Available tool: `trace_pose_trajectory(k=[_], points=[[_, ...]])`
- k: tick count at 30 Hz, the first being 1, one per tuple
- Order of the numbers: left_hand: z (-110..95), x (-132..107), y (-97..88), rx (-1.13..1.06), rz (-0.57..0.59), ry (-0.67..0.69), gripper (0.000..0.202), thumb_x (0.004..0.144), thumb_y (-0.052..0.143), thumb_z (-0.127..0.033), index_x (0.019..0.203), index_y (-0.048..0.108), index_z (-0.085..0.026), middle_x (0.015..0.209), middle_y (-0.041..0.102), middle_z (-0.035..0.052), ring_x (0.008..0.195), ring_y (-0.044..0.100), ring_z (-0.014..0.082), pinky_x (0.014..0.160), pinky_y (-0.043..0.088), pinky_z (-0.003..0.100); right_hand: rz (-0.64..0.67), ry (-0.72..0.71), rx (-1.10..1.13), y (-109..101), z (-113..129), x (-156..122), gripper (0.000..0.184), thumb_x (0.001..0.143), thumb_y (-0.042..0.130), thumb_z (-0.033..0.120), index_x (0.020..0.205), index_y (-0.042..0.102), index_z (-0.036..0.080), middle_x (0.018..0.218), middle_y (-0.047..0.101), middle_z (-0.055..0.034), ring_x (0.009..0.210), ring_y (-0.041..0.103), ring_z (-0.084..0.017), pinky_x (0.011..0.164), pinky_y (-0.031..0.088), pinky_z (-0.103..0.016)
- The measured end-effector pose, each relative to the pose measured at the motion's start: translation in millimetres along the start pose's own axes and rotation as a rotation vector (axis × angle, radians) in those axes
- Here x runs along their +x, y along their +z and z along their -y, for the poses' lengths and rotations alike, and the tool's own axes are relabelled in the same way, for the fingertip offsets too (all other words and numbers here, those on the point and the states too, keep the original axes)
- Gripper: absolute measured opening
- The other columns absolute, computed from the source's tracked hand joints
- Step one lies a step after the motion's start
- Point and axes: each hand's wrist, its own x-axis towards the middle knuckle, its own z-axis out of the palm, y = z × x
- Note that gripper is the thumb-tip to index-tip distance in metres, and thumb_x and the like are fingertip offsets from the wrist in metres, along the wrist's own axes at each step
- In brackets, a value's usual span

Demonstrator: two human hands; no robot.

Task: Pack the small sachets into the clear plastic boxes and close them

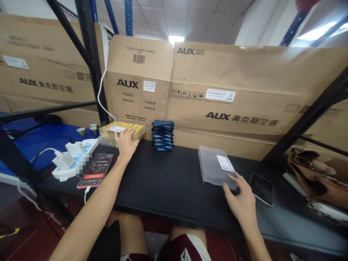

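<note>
Across a black workbench (174, 188), the hands are held well apart: the left hand (125, 144) is laid open on a clear box of yellow items (136, 130), and the right hand (239, 199) is set against a frosted plastic case (214, 166), though whether it is gripped cannot be told, with a stack of blue sachets (163, 136) and a smartphone (261, 189) lying nearby.

Black bench top (174, 181): matt, smooth. On it: frosted translucent plastic box (213, 166) with matt paper label (225, 163); clear plastic case (122, 132); glossy blue film packets (163, 135); glossy white plastic power strip (91, 145). Behind it: rough brown corrugated cardboard cartons (217, 72).
</note>
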Motion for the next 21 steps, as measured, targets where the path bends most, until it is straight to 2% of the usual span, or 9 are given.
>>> trace_pose_trajectory(k=[3, 7, 10, 12, 14, 15, 17, 19, 21], points=[[-0.9, 1.6, -4.2, -0.097, -0.125, 0.010, 0.045, 0.081, 0.072, -0.022, 0.125, 0.078, -0.025, 0.138, 0.078, 0.0119, 0.141, 0.062, 0.0376, 0.132, 0.014, 0.065, -0.013, 0.030, -0.004, 0.5, -0.7, -0.1, 0.058, 0.084, 0.063, 0.053, 0.125, 0.079, 0.016, 0.156, 0.063, -0.0232, 0.149, 0.055, -0.047, 0.120, 0.044, -0.068], [-1.7, 8.2, -16.9, -0.208, -0.384, 0.005, 0.043, 0.082, 0.074, -0.025, 0.125, 0.075, -0.022, 0.134, 0.078, 0.0132, 0.135, 0.066, 0.0358, 0.128, 0.031, 0.060, -0.103, 0.010, -0.027, -1.2, 6.7, 1.7, 0.057, 0.084, 0.064, 0.051, 0.122, 0.080, 0.012, 0.156, 0.062, -0.0260, 0.146, 0.056, -0.051, 0.115, 0.048, -0.071], [-7.1, 15.8, -33.6, -0.262, -0.592, 0.068, 0.047, 0.087, 0.075, -0.028, 0.132, 0.071, -0.016, 0.137, 0.074, 0.0188, 0.135, 0.066, 0.0353, 0.125, 0.040, 0.057, -0.277, -0.109, -0.024, -9.7, 20.6, 3.7, 0.039, 0.091, 0.066, 0.042, 0.111, 0.081, 0.014, 0.143, 0.072, -0.0235, 0.139, 0.063, -0.048, 0.113, 0.051, -0.069], [-17.6, 18.0, -44.7, -0.284, -0.744, 0.169, 0.047, 0.087, 0.078, -0.026, 0.132, 0.071, -0.015, 0.136, 0.075, 0.0190, 0.137, 0.066, 0.0358, 0.128, 0.036, 0.059, -0.372, -0.247, 0.009, -16.2, 32.0, 2.1, 0.023, 0.094, 0.068, 0.033, 0.103, 0.080, 0.016, 0.127, 0.079, -0.0194, 0.128, 0.070, -0.042, 0.111, 0.054, -0.063], [-34.2, 15.0, -52.7, -0.275, -0.818, 0.281, 0.050, 0.086, 0.080, -0.023, 0.135, 0.070, -0.018, 0.136, 0.075, 0.0162, 0.141, 0.063, 0.0362, 0.132, 0.027, 0.064, -0.360, -0.385, 0.090, -19.0, 44.9, -4.0, 0.010, 0.094, 0.071, 0.024, 0.096, 0.079, 0.019, 0.107, 0.083, -0.0127, 0.106, 0.078, -0.033, 0.103, 0.059, -0.053], [-44.3, 11.3, -55.1, -0.279, -0.831, 0.359, 0.052, 0.086, 0.081, -0.021, 0.136, 0.070, -0.020, 0.136, 0.075, 0.0148, 0.142, 0.062, 0.0361, 0.133, 0.024, 0.066, -0.289, -0.422, 0.156, -17.9, 52.4, -8.5, 0.007, 0.094, 0.072, 0.022, 0.092, 0.079, 0.021, 0.098, 0.083, -0.0096, 0.095, 0.079, -0.029, 0.096, 0.062, -0.049], [-66.0, 0.0, -56.6, -0.335, -0.788, 0.564, 0.059, 0.085, 0.084, -0.017, 0.141, 0.068, -0.024, 0.136, 0.077, 0.0120, 0.141, 0.064, 0.0351, 0.135, 0.018, 0.068, -0.016, -0.362, 0.358, -10.1, 70.7, -17.8, 0.008, 0.095, 0.074, 0.025, 0.095, 0.081, 0.023, 0.093, 0.083, -0.0076, 0.082, 0.079, -0.025, 0.084, 0.065, -0.043], [-87.4, -15.2, -54.2, -0.358, -0.727, 0.705, 0.065, 0.085, 0.085, -0.013, 0.146, 0.066, -0.027, 0.133, 0.079, 0.0102, 0.138, 0.067, 0.0330, 0.133, 0.027, 0.069, 0.338, -0.125, 0.652, 3.8, 93.5, -22.3, 0.022, 0.098, 0.075, 0.036, 0.117, 0.082, 0.025, 0.107, 0.084, -0.0112, 0.091, 0.081, -0.028, 0.076, 0.068, -0.041], [-106.1, -32.5, -48.7, -0.356, -0.660, 0.865, 0.057, 0.090, 0.082, -0.013, 0.144, 0.068, -0.027, 0.127, 0.082, 0.0072, 0.136, 0.069, 0.0290, 0.134, 0.029, 0.066, 0.623, 0.122, 0.993, 20.0, 119.4, -16.6, 0.051, 0.097, 0.077, 0.048, 0.144, 0.070, 0.028, 0.127, 0.080, -0.0155, 0.114, 0.079, -0.034, 0.075, 0.070, -0.045]])
